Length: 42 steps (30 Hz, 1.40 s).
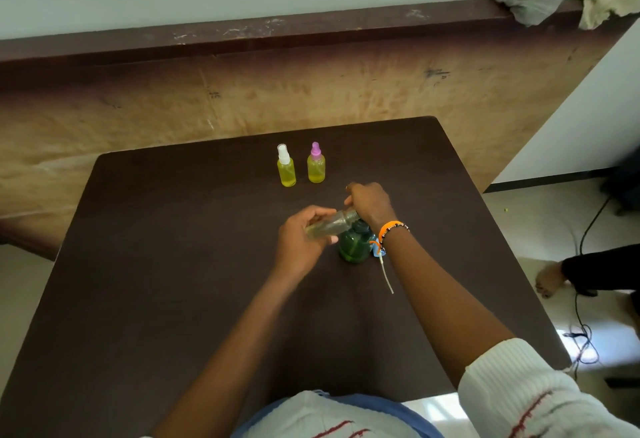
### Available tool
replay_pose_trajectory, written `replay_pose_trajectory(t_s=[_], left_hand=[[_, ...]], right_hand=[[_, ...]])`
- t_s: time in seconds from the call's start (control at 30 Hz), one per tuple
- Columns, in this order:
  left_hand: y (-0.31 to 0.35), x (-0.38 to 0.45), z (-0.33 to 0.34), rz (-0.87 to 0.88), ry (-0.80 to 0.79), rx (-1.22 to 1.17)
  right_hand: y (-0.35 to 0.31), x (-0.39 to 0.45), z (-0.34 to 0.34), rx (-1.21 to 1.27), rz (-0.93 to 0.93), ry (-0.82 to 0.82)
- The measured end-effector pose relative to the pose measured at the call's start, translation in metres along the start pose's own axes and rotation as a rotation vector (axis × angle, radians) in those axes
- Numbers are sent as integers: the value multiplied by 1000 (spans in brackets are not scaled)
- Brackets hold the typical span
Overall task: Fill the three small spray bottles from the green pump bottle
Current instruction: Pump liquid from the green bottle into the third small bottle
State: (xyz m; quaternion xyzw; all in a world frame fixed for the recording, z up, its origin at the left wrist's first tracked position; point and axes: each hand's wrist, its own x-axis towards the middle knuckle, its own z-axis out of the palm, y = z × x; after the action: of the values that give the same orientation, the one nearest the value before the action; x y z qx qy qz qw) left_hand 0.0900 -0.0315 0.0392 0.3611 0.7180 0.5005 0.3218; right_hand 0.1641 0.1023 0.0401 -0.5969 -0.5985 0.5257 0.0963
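Dim indoor shot, kinda soft all over

The dark counter soaks up most of the light, a bright sun patch glares on the floor at right, and the small bottle in the hands is motion-blurred. The wide lens bends the ledge and the wall edges; corners look smeary.

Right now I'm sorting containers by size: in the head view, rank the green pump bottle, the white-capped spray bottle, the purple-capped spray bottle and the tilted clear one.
1. Green pump bottle, partly hidden.
2. White-capped spray bottle and purple-capped spray bottle: alike.
Tilted clear bottle: nearer, hand-covered, unranked.
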Motion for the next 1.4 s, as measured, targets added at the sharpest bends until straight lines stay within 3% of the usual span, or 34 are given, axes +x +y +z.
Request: replay_pose_trajectory(t_s=[0.2, 0.4, 0.57, 0.77, 1.0, 1.17, 1.4], left_hand=[[0, -1, 1, -3, -3, -11], [7, -1, -2, 6, -12, -32], [-1, 1, 2, -10, 5, -2], [-1, 0, 2, -4, 7, 12], [4, 0, -2, 11, -1, -2], [0, -1, 1, -12, 2, -14], [0, -1, 0, -5, 1, 1]], right_hand=[[0, -2, 3, -20, -14, 39], [-5, 0, -4, 24, 30, -127], [-4, -7, 1, 38, 4, 42], [-4, -8, 2, -10, -14, 81], [-8, -4, -7, -75, -4, -109], [-8, -10, 0, -63, 9, 47], [-4, -6, 1, -79, -14, 49]])
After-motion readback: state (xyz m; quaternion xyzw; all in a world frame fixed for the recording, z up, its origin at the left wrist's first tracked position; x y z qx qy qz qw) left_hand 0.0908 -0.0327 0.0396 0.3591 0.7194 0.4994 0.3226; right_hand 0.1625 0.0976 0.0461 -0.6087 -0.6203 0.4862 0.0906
